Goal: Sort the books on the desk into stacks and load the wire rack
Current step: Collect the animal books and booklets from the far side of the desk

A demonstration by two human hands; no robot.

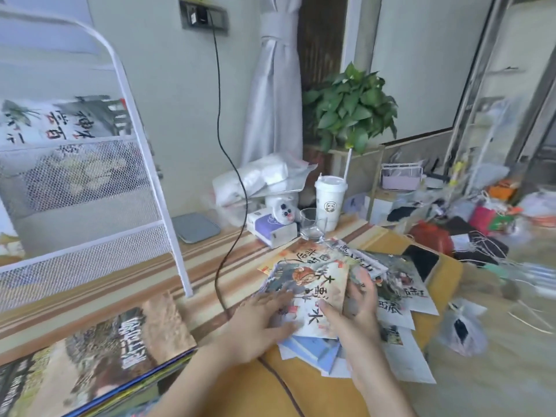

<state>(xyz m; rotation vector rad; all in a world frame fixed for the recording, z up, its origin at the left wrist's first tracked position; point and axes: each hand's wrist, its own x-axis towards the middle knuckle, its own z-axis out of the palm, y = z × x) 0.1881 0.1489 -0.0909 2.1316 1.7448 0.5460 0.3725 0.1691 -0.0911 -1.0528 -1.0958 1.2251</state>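
Left hand flat, right hand gripping the top book; the loose pile beneath may slide toward the glass.

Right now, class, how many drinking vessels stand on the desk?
2: a white lidded cup with a straw at the back, and a clear glass just left of it. Clutter may hide others.

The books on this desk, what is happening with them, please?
A person is sorting a loose pile of books on the desk. The left hand lies flat on the top book, and the right hand grips its right edge. A finished stack lies at the near left. The wire rack already holds one book.
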